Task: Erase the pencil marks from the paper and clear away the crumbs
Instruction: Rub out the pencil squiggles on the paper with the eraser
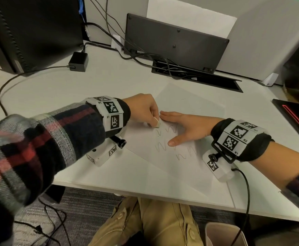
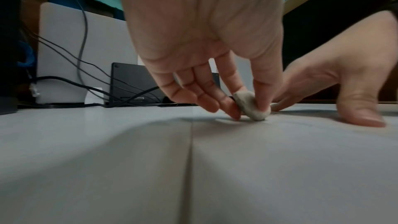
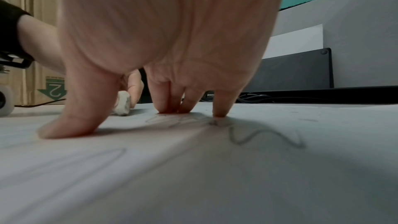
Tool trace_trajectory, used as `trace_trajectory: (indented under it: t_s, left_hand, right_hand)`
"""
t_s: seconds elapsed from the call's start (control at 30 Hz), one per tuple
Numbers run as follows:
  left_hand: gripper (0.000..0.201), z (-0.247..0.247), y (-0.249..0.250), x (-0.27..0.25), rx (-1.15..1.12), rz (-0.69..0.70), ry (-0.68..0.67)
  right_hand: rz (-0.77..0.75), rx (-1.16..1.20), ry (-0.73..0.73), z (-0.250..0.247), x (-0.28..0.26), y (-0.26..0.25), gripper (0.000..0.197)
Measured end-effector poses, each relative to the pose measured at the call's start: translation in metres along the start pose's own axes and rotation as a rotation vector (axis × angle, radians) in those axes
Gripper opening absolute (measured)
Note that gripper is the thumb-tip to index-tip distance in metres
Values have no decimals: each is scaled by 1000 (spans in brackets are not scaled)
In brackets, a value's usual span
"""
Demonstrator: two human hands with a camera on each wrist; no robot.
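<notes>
A white sheet of paper (image 1: 184, 157) lies at an angle on the desk, with wavy pencil marks (image 1: 163, 146) across its middle. My left hand (image 1: 145, 110) pinches a small off-white eraser (image 1: 157, 124) between thumb and fingers and presses it onto the paper's left edge, beside the top marks. The left wrist view shows the eraser (image 2: 252, 106) touching the sheet. My right hand (image 1: 182, 128) lies flat on the paper with straight spread fingers, the thumb (image 1: 173, 142) near the middle marks. In the right wrist view the pencil marks (image 3: 264, 136) run under and before my fingertips (image 3: 219, 113).
A dark monitor base (image 1: 175, 43) and a cable tray (image 1: 196, 75) with several cables stand behind the paper. A black power adapter (image 1: 78, 61) sits back left, a black computer case (image 1: 33, 32) far left, a black-red device (image 1: 297, 119) at the right. A bin (image 1: 223, 235) stands below the desk edge.
</notes>
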State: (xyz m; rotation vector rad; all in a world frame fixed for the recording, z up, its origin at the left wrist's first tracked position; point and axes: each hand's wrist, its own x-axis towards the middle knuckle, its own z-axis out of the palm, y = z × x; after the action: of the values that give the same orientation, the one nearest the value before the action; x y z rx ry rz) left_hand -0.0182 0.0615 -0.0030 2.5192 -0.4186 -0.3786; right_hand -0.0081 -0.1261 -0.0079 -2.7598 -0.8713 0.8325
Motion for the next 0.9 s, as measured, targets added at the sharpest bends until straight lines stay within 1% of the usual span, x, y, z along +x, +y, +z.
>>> trace_trajectory:
  t_s: [0.07,0.2,0.3,0.33,0.43,0.47,0.6,0.73,0.83,0.9]
  left_hand:
    - [13,2,1,0,14,14,-21]
    - [14,0,0,1,-10,-19,4]
    - [12,4,5,-2,-15,9,-79]
    - [10,4,6,-3,-3,13,-85]
    - [11,-2,3,1,6,-25,-7]
    - [12,-3,2,2,-3,-38,-1]
    - [6,4,7,-1,-20,-19,-75]
    - [12,0,5,2,-45,-59,-2]
    - [9,5,10,1,-45,-30,-62]
    - [10,4,9,0,-56,-39,-50]
  right_hand:
    - [-4,1,-5,0,0,0,95]
    - [1,-11,-7,0,-1,0,93]
    - [-6,-3,-9,0,1,1,94]
    - [-9,-3,-11,0,1,1,95]
    - [0,-19,-9,1,0,0,93]
    - [2,-18,-10,1,0,0,93]
    - [-8,0,-11,1,2,1,95]
    - [0,-13,-9,0,0,0,92]
    - [-7,-3,-10,0,2,2,94]
    - [-6,-10,-11,1,1,1,94]
